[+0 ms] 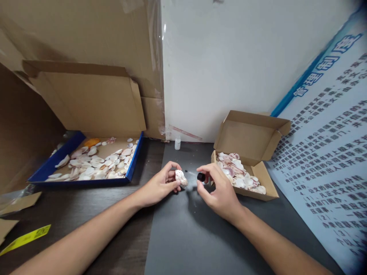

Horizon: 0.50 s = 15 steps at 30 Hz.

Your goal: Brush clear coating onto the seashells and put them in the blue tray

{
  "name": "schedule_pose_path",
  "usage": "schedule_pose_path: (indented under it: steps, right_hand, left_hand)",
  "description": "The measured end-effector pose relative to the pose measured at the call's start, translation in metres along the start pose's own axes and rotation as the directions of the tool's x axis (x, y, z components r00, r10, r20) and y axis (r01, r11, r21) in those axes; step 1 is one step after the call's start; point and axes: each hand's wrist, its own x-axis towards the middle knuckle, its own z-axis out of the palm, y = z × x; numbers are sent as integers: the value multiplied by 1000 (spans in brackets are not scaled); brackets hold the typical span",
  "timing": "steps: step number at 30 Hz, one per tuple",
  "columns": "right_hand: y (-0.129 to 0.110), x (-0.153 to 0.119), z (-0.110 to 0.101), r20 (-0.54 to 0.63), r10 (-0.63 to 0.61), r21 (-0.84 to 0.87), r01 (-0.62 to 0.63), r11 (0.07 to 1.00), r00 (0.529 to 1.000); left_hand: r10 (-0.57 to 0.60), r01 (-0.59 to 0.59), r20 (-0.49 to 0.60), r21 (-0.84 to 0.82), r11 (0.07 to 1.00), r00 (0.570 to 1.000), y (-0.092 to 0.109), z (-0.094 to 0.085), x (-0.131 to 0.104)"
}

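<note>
Left hand (161, 184) pinches speckled shell (181, 178); right hand (222, 193) grips black cap (201, 177), near shell but apart; small bottle (177, 143) upright beyond hands, near white wall (218, 68)

Poster (329, 152) at right carries the bold Chinese heading (327, 65) “管理制度”, or “management system.”

Beneath it run lines of smaller Chinese print (327, 183), among them a section numbered 4 that opens “公文的” and items marked (1), (2) and (3); some characters blur. A yellow strip (25, 240) at lower left bears a dark square code (44, 230) and lettering too faint to read.
</note>
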Motion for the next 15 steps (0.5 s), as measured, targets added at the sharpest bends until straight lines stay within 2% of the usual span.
schedule_pose_path:
  steps: [2,6,9,15]
  right_hand:
    - [0,0,0,-16,9,7,-9,1000,1000]
    - [-2,0,-2,59,-41,-21,42,999,997]
    - [-3,1,-3,24,-60,-95,62,994,998]
    - [-3,2,-3,-20,-73,-98,71,993,997]
  left_hand:
    - [-5,5,2,-1,1000,1000,0,0,0]
    - [-13,13,0,22,1000,1000,0,1,-1]
    - [-17,17,-1,23,1000,1000,0,2,-1]
    - [-33,33,-16,3,999,999,2,2,0]
